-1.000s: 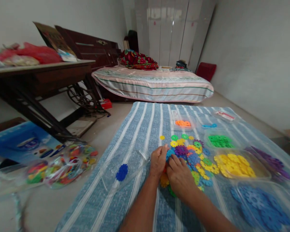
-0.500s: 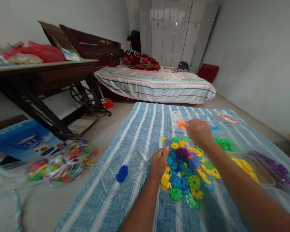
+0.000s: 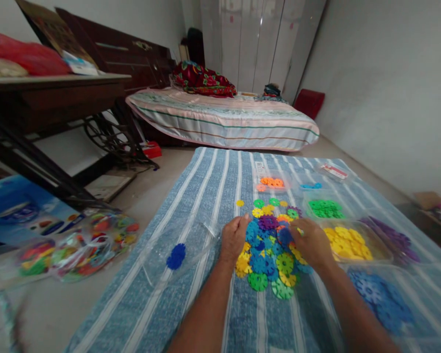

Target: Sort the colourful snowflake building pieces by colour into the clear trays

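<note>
A heap of flat plastic snowflake discs [image 3: 268, 250] in blue, yellow, green and purple lies on a blue striped cloth [image 3: 213, 196]. My left hand [image 3: 234, 238] rests at the heap's left edge with its fingers curled down onto the pieces; whether it holds anything is hidden. On the heap's right side, my right hand [image 3: 310, 242] has its fingers closed around a blue disc [image 3: 284, 236].
Clear trays hold sorted discs: orange [image 3: 272, 182], green [image 3: 325, 208], yellow [image 3: 347, 242], purple [image 3: 397, 240], blue [image 3: 380, 296]. A clear bag with a blue disc [image 3: 176, 256] lies left of the heap. A bag of mixed pieces [image 3: 77, 247], a dark table [image 3: 59, 93] and a bed [image 3: 224, 120] stand beyond.
My right hand reached out to the orange tray and has come back to the right side of the heap. My left hand stayed at the heap's left edge.
</note>
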Demonstrator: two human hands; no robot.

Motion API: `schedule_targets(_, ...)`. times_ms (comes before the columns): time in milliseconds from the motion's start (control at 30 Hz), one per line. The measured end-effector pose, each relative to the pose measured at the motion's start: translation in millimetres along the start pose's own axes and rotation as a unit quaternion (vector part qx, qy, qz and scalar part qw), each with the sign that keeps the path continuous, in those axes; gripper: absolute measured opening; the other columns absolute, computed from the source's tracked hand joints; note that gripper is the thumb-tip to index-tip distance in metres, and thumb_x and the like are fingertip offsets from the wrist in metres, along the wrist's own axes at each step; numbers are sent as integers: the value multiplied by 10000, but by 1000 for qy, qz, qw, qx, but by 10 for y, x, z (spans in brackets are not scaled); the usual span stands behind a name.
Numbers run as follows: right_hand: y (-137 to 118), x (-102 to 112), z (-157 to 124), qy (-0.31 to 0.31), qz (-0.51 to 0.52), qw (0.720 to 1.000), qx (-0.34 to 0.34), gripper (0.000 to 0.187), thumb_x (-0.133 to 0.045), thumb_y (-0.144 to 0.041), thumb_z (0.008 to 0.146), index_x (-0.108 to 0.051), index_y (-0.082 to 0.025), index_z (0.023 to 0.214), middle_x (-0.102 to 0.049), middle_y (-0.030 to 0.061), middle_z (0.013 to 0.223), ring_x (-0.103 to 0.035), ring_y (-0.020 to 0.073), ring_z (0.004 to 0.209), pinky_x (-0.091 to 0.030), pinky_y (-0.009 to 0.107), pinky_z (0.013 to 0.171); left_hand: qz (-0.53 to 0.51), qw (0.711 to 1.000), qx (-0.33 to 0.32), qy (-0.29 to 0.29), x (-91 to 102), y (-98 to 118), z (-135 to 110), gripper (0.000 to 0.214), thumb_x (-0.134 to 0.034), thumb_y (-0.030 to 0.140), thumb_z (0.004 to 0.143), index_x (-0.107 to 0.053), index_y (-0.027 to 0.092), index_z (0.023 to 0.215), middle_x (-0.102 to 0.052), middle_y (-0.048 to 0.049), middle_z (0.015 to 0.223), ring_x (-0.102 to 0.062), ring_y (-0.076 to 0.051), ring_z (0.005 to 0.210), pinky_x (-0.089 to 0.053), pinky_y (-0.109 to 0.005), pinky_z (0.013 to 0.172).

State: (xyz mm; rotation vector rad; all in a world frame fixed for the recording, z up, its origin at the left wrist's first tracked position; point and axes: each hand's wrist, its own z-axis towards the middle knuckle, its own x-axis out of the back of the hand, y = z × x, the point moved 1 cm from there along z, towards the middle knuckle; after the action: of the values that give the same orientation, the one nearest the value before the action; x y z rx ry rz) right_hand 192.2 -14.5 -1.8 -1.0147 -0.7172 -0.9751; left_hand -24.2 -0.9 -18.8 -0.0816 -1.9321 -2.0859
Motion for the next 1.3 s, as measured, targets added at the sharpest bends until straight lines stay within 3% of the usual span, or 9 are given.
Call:
schedule_targets(167, 35, -124, -184, -1, -3, 1000, 12, 294, -526, -388, 825, -653, -166, 970, -621, 114, 1019, -549, 238, 980, -436, 360, 865, -8, 1000, 4, -8, -4, -23, 10, 450, -455, 536, 834, -691, 160, 758, -650, -4, 653, -585, -162, 645, -436, -250, 608)
schedule_targets(300, 5, -186, -215, 18, -10, 999, 42, 274, -566, -379, 815, -645, -160, 960, -619, 112, 969, -550, 240, 921, -445, 376, 825, -12, 1000, 5, -11, 0, -28, 11, 468, -455, 559, 828, -693, 161, 772, -643, -2, 640, -583, -165, 640, -446, -255, 618)
schedule_targets(600, -56, -248, -332, 85, -4, 994, 64, 209, -510, -305, 865, -657, -169, 921, -638, 112, 969, -561, 233, 958, -467, 405, 855, 0, 1000, -1, -9, 6, -23, 27, 467, -462, 563, 816, -699, 163, 770, -652, -1, 647, -587, -168, 653, -452, -257, 635)
schedule_targets(700, -93, -134, -384, 127, 13, 988, 84, 212, -468, -261, 892, -662, -176, 881, -653, 100, 940, -581, 215, 944, -478, 410, 876, 5, 1000, -3, -11, 8, -29, 32, 463, -460, 558, 820, -696, 163, 768, -652, -5, 653, -587, -170, 655, -452, -259, 628)
schedule_targets(833, -23, 261, -494, 199, 4, 974, 108, 162, -499, -234, 881, -649, -180, 854, -665, 101, 933, -603, 211, 941, -491, 413, 883, -1, 1000, -10, -13, 6, -24, 34, 452, -463, 547, 820, -700, 165, 776, -669, -13, 685, -602, -175, 688, -462, -261, 652)
schedule_targets(967, 240, 749, -720, 241, -105, 962, 77, 119, -537, -264, 859, -633, -195, 849, -675, 109, 936, -616, 255, 962, -482, 461, 879, -10, 1000, -3, -12, -1, -29, 36, 434, -476, 540, 806, -697, 169, 759, -665, -5, 666, -598, -169, 660, -460, -252, 620)
schedule_targets(1067, 392, 960, -905, 239, -192, 951, 27, 155, -521, -318, 859, -629, -208, 844, -675, 110, 921, -611, 302, 978, -459, 510, 877, -8, 1000, 16, -17, -6, -43, 37, 420, -498, 543, 790, -698, 174, 758, -656, 4, 642, -589, -166, 645, -452, -244, 596)
schedule_targets(1167, 358, 957, -998, 215, -189, 958, 23, 188, -509, -350, 861, -627, -203, 872, -673, 112, 921, -608, 306, 966, -452, 516, 881, -7, 1000, 16, -21, -9, -44, 37, 424, -501, 551, 789, -695, 175, 763, -656, 3, 658, -580, -163, 641, -449, -244, 593)
schedule_targets(1300, 106, 725, -948, 180, -100, 976, 67, 148, -512, -316, 870, -619, -217, 896, -666, 91, 944, -598, 266, 974, -455, 477, 898, -9, 1000, 13, -15, -8, -27, 35, 431, -498, 557, 784, -698, 175, 778, -660, -3, 673, -579, -164, 636, -453, -246, 601)
